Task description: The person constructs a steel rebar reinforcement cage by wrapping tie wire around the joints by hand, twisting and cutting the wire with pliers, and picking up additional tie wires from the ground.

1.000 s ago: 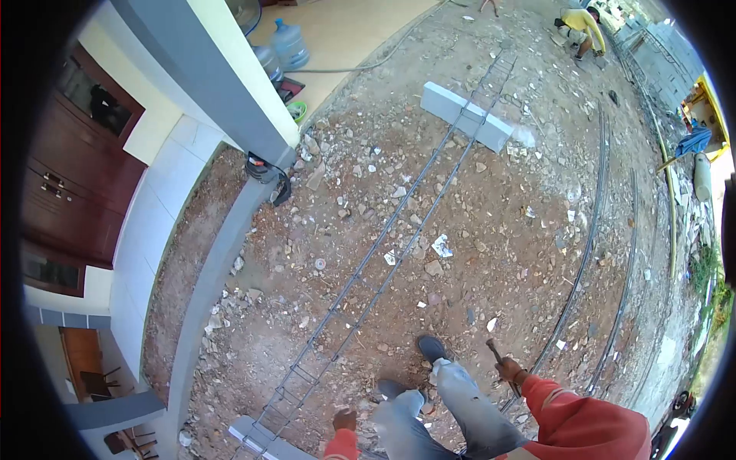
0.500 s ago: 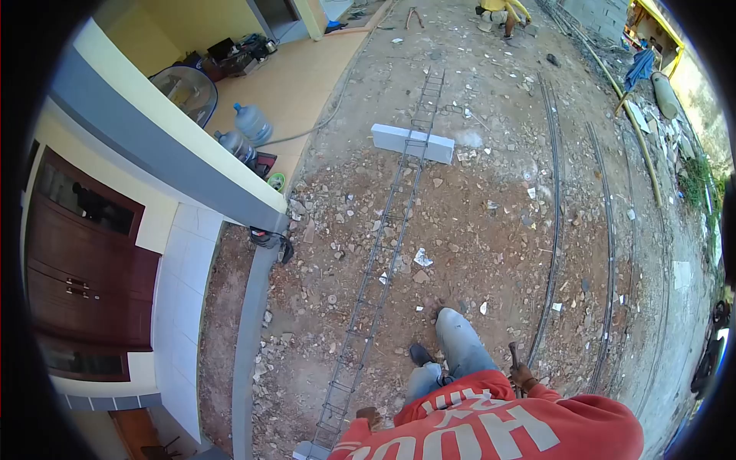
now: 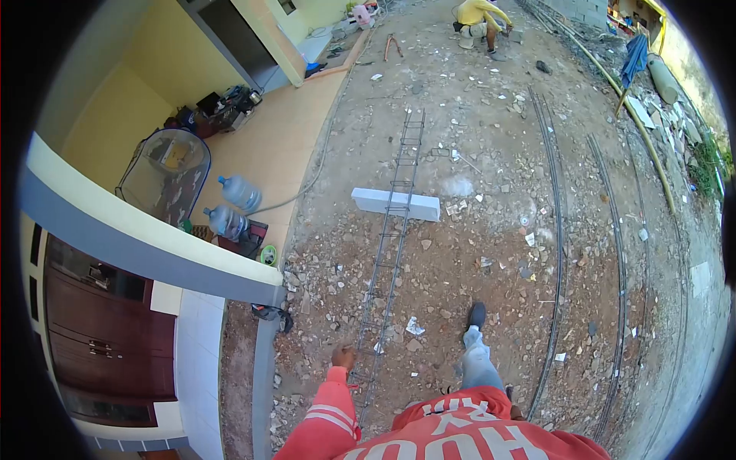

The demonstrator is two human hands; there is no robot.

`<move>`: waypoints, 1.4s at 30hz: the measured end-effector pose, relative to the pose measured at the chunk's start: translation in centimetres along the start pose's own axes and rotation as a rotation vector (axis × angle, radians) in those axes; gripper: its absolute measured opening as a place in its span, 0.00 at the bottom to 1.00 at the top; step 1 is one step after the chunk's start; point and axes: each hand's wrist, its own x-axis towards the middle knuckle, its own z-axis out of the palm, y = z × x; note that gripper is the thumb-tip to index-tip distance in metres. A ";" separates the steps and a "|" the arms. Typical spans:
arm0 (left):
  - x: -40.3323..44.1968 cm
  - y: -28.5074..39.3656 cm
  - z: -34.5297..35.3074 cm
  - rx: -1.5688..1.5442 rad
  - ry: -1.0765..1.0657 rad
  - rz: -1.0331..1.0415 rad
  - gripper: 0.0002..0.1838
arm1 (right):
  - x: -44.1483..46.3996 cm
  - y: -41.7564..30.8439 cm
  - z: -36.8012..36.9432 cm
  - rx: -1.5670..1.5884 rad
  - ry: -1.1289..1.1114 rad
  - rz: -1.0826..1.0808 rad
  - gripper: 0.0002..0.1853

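Observation:
My left hand [image 3: 344, 356] reaches forward with its fingers curled. It is at the left side of a long rebar cage [image 3: 381, 264], a narrow ladder of thin steel bars and ties. Whether the fingers grip a bar or something small cannot be made out. The far part of the cage rests across a pale grey block [image 3: 420, 208]; its near end is behind my red sleeve [image 3: 326, 418]. Of my right hand [image 3: 516, 413] only a sliver shows beside my red top, its fingers hidden. A small dark shape [image 3: 510, 392] stands just above it.
Long steel bars [image 3: 562, 253] lie on the rubble-strewn ground to the right. A person in yellow [image 3: 479, 17] crouches far ahead, with long-handled cutters [image 3: 392, 47] lying nearby. Blue water bottles [image 3: 240, 194] stand on the tiled porch, left of a pillar [image 3: 230, 280].
I have stepped forward along the cage. My left hand has swung forward and left to the cage. The right hand, which held a short tool, has dropped mostly behind my top.

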 end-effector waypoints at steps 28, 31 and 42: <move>30.9 28.6 29.5 -0.232 -0.187 -0.292 0.19 | 32.5 -39.9 -39.6 -0.143 -0.129 -0.085 0.20; 34.7 49.3 29.8 -0.217 -0.177 -0.010 0.19 | 33.1 -45.7 -43.4 -0.173 -0.083 -0.142 0.22; 48.4 53.9 35.0 -0.386 0.010 -0.253 0.18 | 55.4 -87.1 -62.3 0.180 0.325 -0.652 0.18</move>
